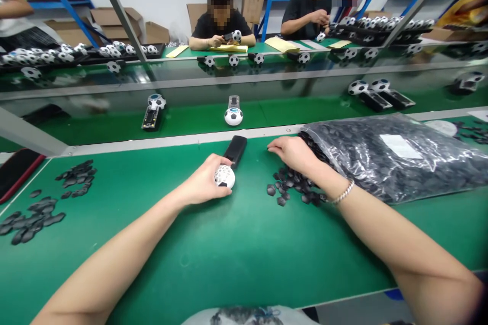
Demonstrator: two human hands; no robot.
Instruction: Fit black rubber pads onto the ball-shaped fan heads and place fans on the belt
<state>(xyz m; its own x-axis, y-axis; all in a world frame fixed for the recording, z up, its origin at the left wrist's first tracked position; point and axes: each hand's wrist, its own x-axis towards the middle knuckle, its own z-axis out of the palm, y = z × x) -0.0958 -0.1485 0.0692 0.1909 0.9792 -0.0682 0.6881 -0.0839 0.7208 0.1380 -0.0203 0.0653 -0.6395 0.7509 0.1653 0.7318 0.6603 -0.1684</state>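
A chunky, silver-coloured bracelet (344, 191) of closely set segments circles the person's right wrist. Both forearms (148, 233) are bare. At the bottom edge shows a pale grey top (247, 316) with a dark, mottled print, its design too blurred to tell.

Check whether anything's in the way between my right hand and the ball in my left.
Nothing visible is: only bare green tabletop lies between your right hand and the ball. The loose black pieces lie on that hand's near side; the black handle points away from you, beyond the ball.
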